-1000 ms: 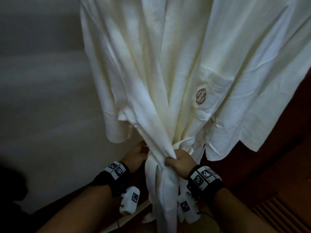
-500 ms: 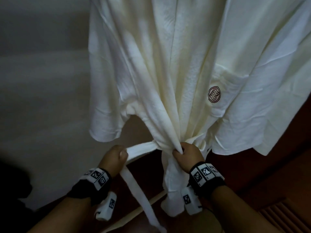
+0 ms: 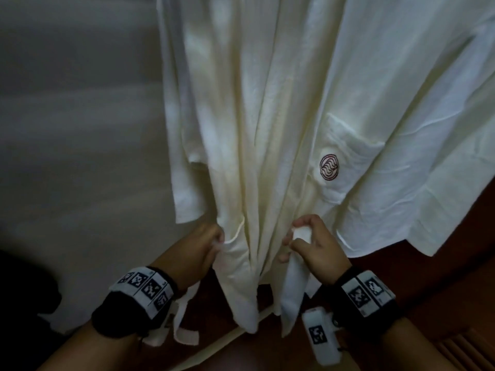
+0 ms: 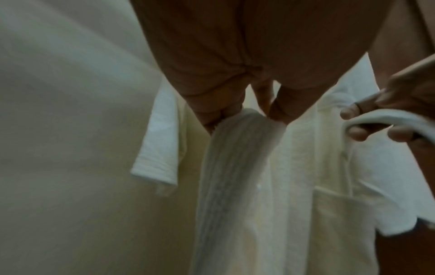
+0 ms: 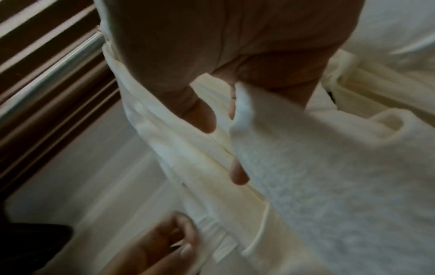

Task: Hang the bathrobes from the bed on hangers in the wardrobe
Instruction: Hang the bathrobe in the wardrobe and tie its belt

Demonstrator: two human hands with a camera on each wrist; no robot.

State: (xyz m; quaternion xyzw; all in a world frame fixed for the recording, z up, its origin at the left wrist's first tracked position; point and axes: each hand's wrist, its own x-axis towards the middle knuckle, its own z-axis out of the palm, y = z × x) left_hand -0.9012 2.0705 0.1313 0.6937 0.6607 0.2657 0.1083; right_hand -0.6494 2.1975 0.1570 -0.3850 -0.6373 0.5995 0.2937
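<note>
A pale wall (image 3: 67, 143) fills the left half of the head view, and dark brown wood (image 3: 455, 277) takes the lower right corner. The white bathrobe (image 3: 267, 103) hangs down the middle of the frame, already up off the bed; its top runs out of the picture, so we cannot see the hanger. A pocket with a round red crest (image 3: 329, 167) sits right of centre.

At the lower centre we gather the robe at the waist. Our left hand (image 3: 199, 246) pinches one end of the belt (image 3: 294, 285), whose loose tail drops past the wrist band. Our right hand (image 3: 312, 243) curls around the other end, which hangs straight down below it. We judge we hold the two ends apart like this to tie them, so the front stays closed on the hanger.

The sleeve hem (image 3: 187, 212) hangs free just above our left hand. There is open room on the wall side; the wood on the right stands closer.
</note>
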